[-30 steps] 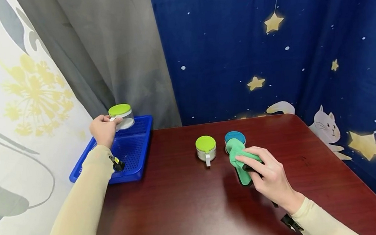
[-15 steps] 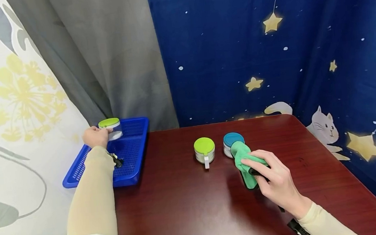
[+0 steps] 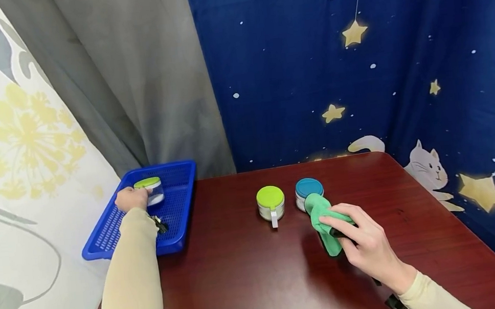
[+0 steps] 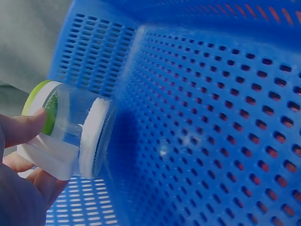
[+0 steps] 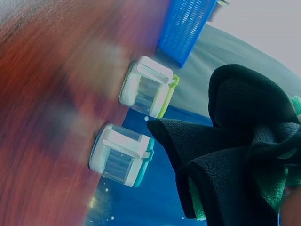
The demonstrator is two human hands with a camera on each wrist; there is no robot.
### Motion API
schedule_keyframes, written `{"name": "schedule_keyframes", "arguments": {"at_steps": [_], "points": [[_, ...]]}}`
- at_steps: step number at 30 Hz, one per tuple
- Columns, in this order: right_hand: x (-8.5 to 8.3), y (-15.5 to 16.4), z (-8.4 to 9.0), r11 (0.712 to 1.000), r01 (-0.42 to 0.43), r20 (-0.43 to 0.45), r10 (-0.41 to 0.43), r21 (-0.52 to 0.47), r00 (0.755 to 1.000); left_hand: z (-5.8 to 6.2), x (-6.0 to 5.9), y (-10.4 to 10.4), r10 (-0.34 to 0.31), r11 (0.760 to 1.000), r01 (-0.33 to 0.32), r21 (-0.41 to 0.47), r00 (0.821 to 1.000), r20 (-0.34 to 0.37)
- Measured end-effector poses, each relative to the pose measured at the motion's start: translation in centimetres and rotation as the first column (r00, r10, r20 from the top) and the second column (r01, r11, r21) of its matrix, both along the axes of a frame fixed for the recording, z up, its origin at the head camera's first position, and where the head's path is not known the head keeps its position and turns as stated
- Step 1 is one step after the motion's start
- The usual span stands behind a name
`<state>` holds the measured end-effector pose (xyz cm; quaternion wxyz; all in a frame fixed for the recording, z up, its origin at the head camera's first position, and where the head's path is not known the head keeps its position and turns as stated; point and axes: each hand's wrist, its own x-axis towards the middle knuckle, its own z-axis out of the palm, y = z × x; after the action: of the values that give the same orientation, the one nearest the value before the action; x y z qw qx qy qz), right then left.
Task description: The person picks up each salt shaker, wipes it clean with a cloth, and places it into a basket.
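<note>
My left hand (image 3: 132,199) grips the white handle of a clear jar (image 4: 77,129) with a green lid and white powder at its bottom. The jar is inside the blue basket (image 3: 185,204), near its far left part, low over the perforated floor. My right hand (image 3: 365,237) holds a bunched green cloth (image 3: 323,216) with a dark underside over the table. Just beyond the cloth stands a blue-lidded jar (image 3: 309,191), partly covered by it in the head view. Left of that stands a second green-lidded jar (image 3: 271,204), its white handle facing me.
The dark red table (image 3: 240,273) spans the front, its far edge against a blue star-patterned curtain (image 3: 284,72). A grey curtain (image 3: 148,84) hangs behind the basket, and a white patterned curtain (image 3: 32,168) borders the left side.
My left hand has lowered the green-lidded jar from above the basket's far end down into it. My right hand has drawn the cloth slightly back from the blue-lidded jar.
</note>
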<state>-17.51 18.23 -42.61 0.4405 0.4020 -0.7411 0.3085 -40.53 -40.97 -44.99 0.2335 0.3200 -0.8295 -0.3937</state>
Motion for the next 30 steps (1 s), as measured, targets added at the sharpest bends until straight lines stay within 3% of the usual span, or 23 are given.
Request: {"name": "schedule_keyframes", "arguments": {"at_steps": [7,11,16,23,30], "points": [[0.0,-0.1,-0.3,1.000,-0.010,0.021,0.009,0.020,1.000,-0.9,0.1,-0.2,-0.008,0.999,0.007,0.032,0.999,0.036],[0.0,-0.2,-0.5,1.000,-0.005,0.029,0.004,0.020,1.000,-0.7,-0.3,-0.8,-0.028,1.000,0.027,0.009,0.993,0.116],[0.0,-0.1,-0.7,1.000,-0.008,0.028,0.007,0.029,1.000,0.5,0.8,-1.1,-0.088,0.996,0.085,0.022,0.964,0.252],[0.1,0.1,-1.0,0.999,0.000,0.047,-0.002,0.038,0.999,2.4,3.2,-0.7,-0.256,0.967,0.240,0.091,0.888,0.381],[0.2,0.2,-1.0,0.999,0.000,0.049,-0.002,0.041,0.999,3.5,2.4,-0.5,-0.242,0.967,0.254,0.022,0.888,0.390]]}}
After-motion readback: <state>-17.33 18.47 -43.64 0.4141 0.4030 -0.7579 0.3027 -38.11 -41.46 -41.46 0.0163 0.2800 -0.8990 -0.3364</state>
